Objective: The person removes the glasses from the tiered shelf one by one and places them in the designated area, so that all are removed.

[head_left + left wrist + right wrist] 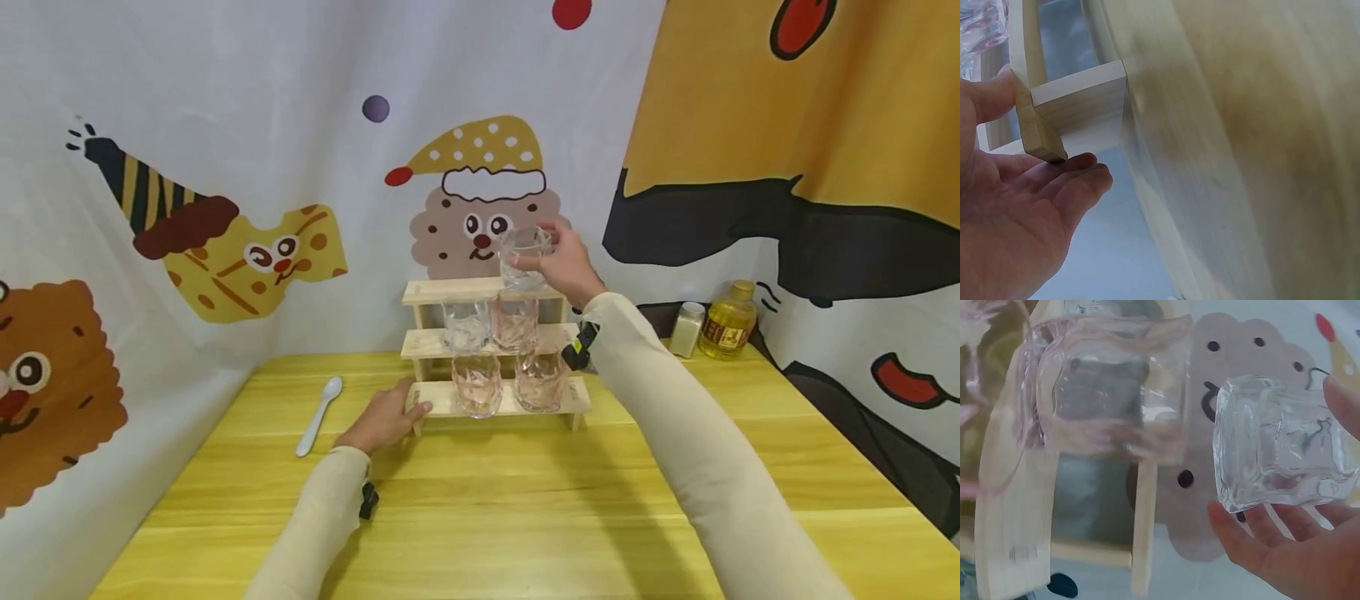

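steadying the wooden stand point(433, 400), the left hand point(381, 419) pinches its lowest step's end; the right hand's point(567, 268) grip is clamped on a clear glass point(521, 243) over the top shelf point(450, 290), its base seemingly just above, though that is hard to judge. best to lower it upright, gently, clear of the pink glass point(515, 323) below, before loosening.
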The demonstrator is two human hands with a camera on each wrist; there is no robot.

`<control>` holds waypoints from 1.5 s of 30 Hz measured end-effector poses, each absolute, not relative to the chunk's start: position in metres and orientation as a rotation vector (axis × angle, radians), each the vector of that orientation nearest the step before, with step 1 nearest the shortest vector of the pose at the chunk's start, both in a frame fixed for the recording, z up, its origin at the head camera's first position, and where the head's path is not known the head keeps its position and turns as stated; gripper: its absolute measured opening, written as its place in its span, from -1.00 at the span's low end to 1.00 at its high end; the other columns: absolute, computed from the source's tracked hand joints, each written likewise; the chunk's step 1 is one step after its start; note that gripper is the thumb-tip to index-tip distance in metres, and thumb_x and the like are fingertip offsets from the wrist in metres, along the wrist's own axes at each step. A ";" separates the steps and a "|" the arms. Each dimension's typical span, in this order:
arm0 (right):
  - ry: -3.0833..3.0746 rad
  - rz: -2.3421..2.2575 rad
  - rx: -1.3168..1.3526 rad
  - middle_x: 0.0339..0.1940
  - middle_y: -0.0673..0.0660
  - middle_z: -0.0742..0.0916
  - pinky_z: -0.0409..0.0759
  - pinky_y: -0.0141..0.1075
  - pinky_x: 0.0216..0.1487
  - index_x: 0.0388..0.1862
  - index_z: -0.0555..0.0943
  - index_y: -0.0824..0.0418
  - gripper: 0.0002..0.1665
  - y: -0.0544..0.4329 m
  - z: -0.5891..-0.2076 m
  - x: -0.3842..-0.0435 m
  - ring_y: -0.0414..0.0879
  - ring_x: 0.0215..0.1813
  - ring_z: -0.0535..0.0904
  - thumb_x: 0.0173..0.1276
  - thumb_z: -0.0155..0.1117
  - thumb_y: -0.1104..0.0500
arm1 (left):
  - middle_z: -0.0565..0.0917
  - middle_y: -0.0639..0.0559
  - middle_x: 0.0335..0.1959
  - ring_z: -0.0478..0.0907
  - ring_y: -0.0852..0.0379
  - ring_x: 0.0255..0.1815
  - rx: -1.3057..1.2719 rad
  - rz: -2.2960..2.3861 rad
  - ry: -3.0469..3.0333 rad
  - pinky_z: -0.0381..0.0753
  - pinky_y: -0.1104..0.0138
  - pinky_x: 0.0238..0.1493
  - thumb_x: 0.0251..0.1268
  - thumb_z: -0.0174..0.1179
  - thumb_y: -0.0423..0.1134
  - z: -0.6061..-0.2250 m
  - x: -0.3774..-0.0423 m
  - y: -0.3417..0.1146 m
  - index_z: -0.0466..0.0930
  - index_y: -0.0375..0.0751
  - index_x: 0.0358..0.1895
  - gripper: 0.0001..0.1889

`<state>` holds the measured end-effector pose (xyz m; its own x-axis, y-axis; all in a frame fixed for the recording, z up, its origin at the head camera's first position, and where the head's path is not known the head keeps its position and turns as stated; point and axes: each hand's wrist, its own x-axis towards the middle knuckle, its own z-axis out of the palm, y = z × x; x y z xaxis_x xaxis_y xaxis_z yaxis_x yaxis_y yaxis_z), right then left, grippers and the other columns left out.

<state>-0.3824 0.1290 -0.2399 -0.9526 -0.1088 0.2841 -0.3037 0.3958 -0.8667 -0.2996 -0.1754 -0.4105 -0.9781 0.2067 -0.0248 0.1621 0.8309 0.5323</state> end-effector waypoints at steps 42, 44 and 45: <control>-2.749 1.499 0.205 0.47 0.46 0.27 0.39 0.22 0.32 0.57 0.04 0.33 0.05 0.265 -0.384 -0.319 0.33 0.43 0.25 0.31 0.45 0.09 | 0.46 -0.49 0.36 0.40 -0.40 0.41 0.310 0.849 2.917 0.40 -0.18 0.43 0.56 0.02 0.07 -0.411 -0.302 -0.174 0.03 -0.36 0.57 -0.24; -2.749 1.521 0.183 0.48 0.47 0.26 0.34 0.26 0.39 0.57 0.03 0.35 0.08 0.264 -0.390 -0.321 0.35 0.46 0.23 0.29 0.46 0.10 | 0.45 -0.50 0.36 0.40 -0.40 0.41 0.314 0.843 2.921 0.40 -0.18 0.43 0.56 0.01 0.08 -0.412 -0.303 -0.175 0.03 -0.36 0.57 -0.23; -2.750 1.528 0.168 0.50 0.48 0.25 0.29 0.28 0.43 0.58 0.02 0.36 0.09 0.263 -0.393 -0.322 0.36 0.48 0.21 0.29 0.46 0.11 | 0.45 -0.50 0.37 0.40 -0.40 0.41 0.313 0.846 2.919 0.40 -0.18 0.43 0.56 0.02 0.08 -0.412 -0.303 -0.175 0.03 -0.36 0.57 -0.23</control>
